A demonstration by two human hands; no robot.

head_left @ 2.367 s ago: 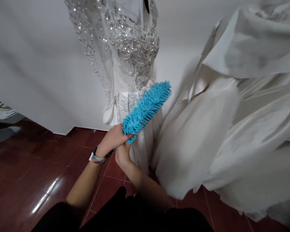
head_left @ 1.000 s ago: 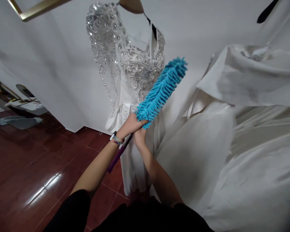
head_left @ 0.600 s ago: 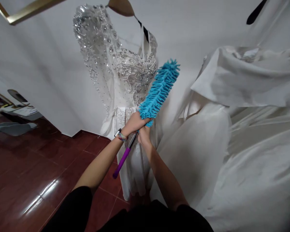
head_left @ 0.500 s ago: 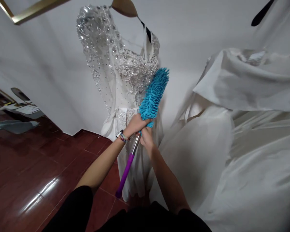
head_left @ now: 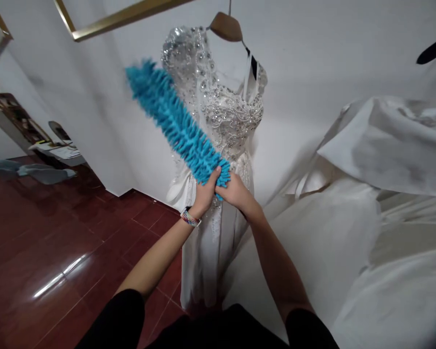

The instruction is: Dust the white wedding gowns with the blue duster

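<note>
A blue microfiber duster (head_left: 183, 131) slants up and to the left in front of a beaded white gown (head_left: 232, 114). Around the lower end of its fluffy head, my left hand (head_left: 205, 193) is closed, with the thumb lying up along the fibres. My right hand (head_left: 236, 193) is closed at the same end, touching my left. The duster's handle is hidden from view. The gown hangs from a hanger with a brown wooden piece (head_left: 225, 27), its one beaded sleeve partly behind the duster's head.
More white gowns (head_left: 392, 145) hang at the right, their wide skirts reaching the lower right. A gold frame (head_left: 131, 18) is on the wall at upper left. Red floor tiles (head_left: 76, 242) lie below, and a low white table (head_left: 67, 152) stands far left.
The duster's head has swung from leaning right to leaning left across the sleeve. Its purple handle has gone out of sight. The view has shifted, so the gown sits farther right.
</note>
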